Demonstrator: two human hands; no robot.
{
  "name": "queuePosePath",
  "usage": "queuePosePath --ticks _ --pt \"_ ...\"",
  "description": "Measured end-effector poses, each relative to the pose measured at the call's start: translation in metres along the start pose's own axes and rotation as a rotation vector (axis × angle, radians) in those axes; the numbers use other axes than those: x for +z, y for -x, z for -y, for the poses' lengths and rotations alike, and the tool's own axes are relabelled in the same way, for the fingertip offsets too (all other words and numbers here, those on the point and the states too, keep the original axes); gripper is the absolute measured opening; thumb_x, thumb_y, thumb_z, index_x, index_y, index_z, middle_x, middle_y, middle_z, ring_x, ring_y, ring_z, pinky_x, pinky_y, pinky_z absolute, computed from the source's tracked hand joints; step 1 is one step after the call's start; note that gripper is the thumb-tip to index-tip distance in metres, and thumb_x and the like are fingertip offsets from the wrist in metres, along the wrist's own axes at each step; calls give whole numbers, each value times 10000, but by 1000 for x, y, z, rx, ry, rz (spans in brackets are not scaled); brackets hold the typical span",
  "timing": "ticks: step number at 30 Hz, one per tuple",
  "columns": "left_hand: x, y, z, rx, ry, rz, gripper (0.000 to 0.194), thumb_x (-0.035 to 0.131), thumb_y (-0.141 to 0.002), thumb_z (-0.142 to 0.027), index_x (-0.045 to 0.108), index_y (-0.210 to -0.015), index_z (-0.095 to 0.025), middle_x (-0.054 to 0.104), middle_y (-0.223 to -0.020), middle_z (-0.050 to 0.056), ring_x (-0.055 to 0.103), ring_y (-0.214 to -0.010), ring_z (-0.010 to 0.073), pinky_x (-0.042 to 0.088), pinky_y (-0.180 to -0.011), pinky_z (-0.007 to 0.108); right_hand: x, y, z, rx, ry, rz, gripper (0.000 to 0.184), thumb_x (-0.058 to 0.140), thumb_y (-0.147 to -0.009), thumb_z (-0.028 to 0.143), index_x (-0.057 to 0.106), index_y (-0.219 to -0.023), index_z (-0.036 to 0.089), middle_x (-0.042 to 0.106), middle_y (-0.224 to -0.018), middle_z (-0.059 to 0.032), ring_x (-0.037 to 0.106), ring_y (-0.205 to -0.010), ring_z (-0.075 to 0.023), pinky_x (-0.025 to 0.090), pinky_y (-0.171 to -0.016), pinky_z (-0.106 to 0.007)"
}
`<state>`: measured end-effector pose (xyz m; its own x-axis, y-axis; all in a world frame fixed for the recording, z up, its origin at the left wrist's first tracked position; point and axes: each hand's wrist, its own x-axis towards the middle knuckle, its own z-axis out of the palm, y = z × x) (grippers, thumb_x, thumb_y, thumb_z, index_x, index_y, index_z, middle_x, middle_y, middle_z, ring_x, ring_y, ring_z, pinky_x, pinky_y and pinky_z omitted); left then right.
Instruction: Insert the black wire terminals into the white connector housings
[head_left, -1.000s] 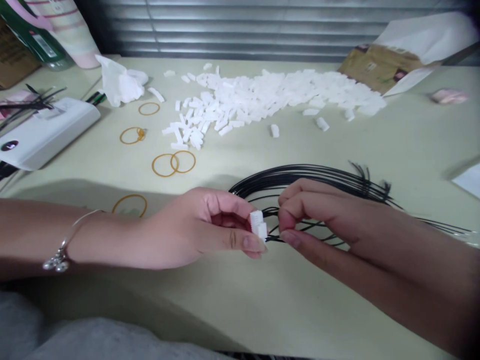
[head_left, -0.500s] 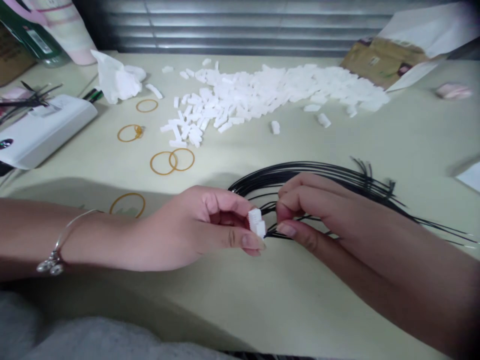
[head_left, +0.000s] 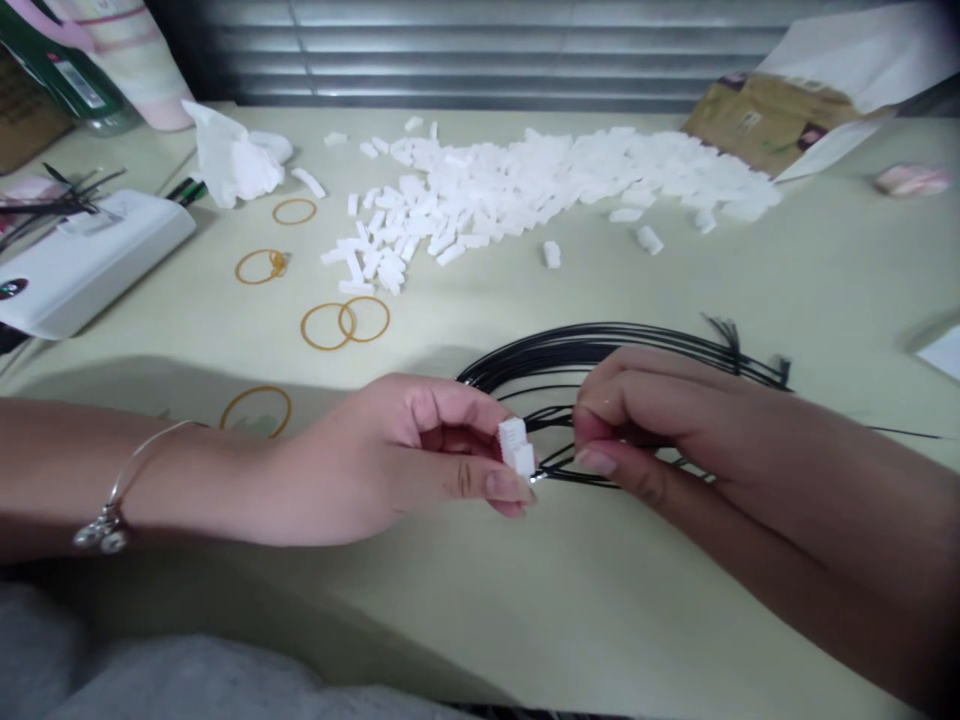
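Holding white connector [head_left: 515,447], left hand [head_left: 405,460] supports wiring; right hand [head_left: 675,420] seems to pinch black wire [head_left: 555,466], likely needing careful aim next.

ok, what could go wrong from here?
1. The small white connector is only pinched by the left hand, so it might slip from that grip.
2. Black wires bunch and cross close to the right hand; they could tangle.
3. The charm bracelet might catch the rubber band closest to it.
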<state>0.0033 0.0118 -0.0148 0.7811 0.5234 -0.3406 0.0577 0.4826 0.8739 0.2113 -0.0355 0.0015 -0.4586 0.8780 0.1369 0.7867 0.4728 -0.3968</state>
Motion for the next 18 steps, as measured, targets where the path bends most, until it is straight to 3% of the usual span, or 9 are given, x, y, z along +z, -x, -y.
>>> queuePosePath --ticks 3,7,18 --pt "0 0 0 -9 -5 -13 60 630 -742 -119 648 -766 -171 661 -718 -42 617 -702 66 488 -720 170 2 1 5 106 -17 40 191 348 -873 302 471 -730 276 519 -683 -1 484 -505 -134 398 -354 -257" --pt "-1 0 0 0 -13 -13 52 642 -732 -117 649 -749 -166 659 -706 -40 616 -689 72 490 -712 179 4 -1 12 209 -30 -16 239 297 -878 301 449 -696 273 499 -673 2 471 -516 -144 396 -398 -297" --pt "0 1 -1 -13 -22 3 75 623 -749 -103 662 -774 -162 655 -699 -36 608 -688 68 481 -712 172 9 -4 20 159 -87 -44 235 359 -881 284 434 -659 259 469 -618 11 443 -466 -125 362 -361 -253"
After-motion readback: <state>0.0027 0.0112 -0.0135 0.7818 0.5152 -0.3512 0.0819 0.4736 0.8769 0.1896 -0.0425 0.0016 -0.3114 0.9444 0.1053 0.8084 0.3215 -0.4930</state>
